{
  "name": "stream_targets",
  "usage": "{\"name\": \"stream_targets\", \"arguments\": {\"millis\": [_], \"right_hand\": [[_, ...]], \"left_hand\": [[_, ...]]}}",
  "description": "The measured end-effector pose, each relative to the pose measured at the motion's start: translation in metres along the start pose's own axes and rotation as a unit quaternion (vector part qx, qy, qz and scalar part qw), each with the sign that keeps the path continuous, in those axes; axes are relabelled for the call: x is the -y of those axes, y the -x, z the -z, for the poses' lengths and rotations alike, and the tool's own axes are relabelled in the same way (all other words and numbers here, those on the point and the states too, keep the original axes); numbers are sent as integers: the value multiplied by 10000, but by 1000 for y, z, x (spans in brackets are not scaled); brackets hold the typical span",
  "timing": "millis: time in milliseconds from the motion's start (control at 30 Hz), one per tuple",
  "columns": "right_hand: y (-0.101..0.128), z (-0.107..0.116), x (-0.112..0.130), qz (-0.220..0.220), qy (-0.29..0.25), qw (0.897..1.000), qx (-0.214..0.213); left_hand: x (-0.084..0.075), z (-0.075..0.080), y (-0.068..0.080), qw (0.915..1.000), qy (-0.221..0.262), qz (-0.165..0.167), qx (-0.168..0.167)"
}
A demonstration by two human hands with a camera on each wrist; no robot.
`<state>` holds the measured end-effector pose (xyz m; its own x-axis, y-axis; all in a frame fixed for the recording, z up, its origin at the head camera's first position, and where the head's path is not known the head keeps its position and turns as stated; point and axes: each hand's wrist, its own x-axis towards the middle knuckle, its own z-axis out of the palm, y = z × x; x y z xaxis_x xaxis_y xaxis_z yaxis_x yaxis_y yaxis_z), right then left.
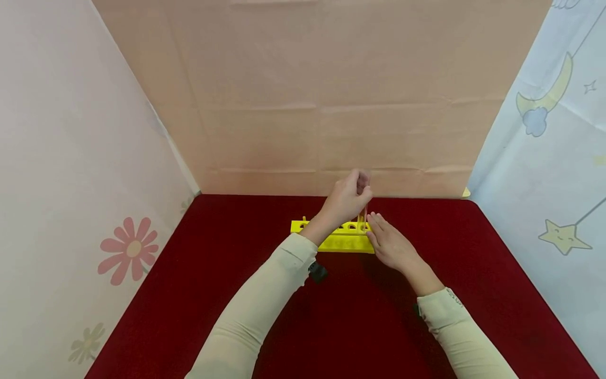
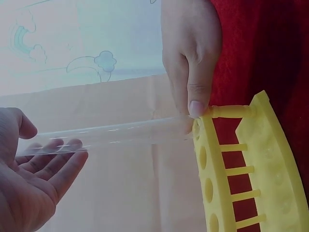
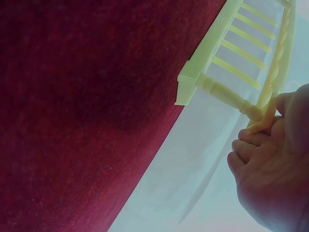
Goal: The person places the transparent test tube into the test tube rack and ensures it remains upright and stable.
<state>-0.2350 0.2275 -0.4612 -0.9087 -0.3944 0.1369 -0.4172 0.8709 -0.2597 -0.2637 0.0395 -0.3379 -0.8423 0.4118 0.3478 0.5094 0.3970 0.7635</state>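
A yellow test tube rack (image 1: 345,244) stands upright on the red-covered table, with a row of round holes along its top bar. My left hand (image 1: 346,201) holds a clear test tube (image 2: 120,133) near its upper end, thumb on one side and fingers on the other. The tube's lower end is at the hole at the rack's right end. At that same end my right hand (image 1: 392,243) steadies the rack, its thumb and fingertips on either side of the top bar's corner in the right wrist view. The other holes that show hold no tubes.
Red cloth (image 1: 189,284) covers the table. Behind its far edge rises a tan paper backdrop (image 1: 265,142). Printed sheets flank both sides, the left one (image 1: 57,131) with flowers, the right one (image 1: 521,173) with a moon and star.
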Motion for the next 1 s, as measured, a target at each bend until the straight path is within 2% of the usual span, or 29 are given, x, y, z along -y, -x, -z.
{"name": "stream_targets", "arguments": {"millis": [200, 500, 1000], "right_hand": [[0, 0, -1, 18, 40, 9999, -104], [-1, -1, -1, 35, 51, 9999, -148], [-3, -2, 3, 71, 59, 9999, -142]], "left_hand": [[2, -2, -3, 10000, 8, 95, -7], [7, -5, -6, 10000, 80, -22, 14], [9, -3, -5, 9998, 193, 5, 97]]}}
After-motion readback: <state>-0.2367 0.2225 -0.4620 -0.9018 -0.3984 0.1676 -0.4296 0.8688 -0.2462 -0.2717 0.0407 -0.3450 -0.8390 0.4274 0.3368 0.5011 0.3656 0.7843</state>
